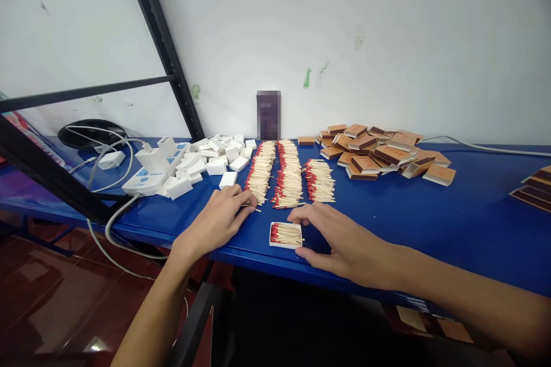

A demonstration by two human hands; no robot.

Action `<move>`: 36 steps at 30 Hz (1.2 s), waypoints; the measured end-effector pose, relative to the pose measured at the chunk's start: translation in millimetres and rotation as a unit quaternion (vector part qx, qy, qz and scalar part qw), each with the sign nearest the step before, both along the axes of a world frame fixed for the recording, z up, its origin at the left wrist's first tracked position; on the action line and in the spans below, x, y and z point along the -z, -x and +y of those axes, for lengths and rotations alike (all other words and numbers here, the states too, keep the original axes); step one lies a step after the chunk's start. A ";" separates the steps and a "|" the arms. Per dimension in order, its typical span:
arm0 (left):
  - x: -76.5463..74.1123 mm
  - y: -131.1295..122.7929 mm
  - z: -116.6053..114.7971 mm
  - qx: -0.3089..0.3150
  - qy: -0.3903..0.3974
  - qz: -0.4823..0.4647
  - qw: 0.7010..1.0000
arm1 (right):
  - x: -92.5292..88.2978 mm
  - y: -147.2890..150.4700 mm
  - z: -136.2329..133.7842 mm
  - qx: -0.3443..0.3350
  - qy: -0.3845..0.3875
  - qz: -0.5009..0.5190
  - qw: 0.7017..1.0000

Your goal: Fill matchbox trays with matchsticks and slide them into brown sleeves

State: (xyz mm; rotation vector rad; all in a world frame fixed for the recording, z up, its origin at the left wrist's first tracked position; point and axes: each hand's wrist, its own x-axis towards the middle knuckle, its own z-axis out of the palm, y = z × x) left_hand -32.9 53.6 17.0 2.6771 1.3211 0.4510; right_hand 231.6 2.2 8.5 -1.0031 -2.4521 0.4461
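Note:
My left hand [226, 209] is closed at the near end of the left row of matches [262, 169], its fingertips pinching a few matches. Partly hidden by those fingers, one stick pokes out to the right. A small white matchbox tray [286, 245] full of red-headed matches lies close to the table's front edge. My right hand [333, 238] holds this tray by its right end, thumb at the near side and index finger at the far side. Beyond the tray are a middle row of matches [288, 175] and a shorter right row of matches [319, 182].
White empty trays [217, 157] are heaped at the left, beside a power strip [148, 178] with chargers and cables. Brown matchbox sleeves [379, 152] are piled at the right on the blue table [430, 223]. A black metal frame [166, 40] rises at the left.

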 end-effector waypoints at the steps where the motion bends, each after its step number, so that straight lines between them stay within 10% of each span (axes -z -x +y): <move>1: 0.2 0.8 0.7 -0.001 0.000 0.003 1.000 | -0.1 0.1 0.0 0.000 0.000 -0.001 1.000; 12: -13.7 -31.5 -30.9 0.079 0.013 -0.044 0.996 | 5.6 -1.8 1.1 -0.002 -0.012 0.012 1.000; 21: -6.2 13.1 0.1 -0.043 -0.042 -0.004 0.998 | 1.2 -1.6 1.5 -0.031 -0.016 0.006 0.999; 36: -1.5 -12.3 -5.9 0.043 -0.012 0.018 0.999 | 1.1 -1.4 2.3 -0.051 -0.036 -0.026 0.998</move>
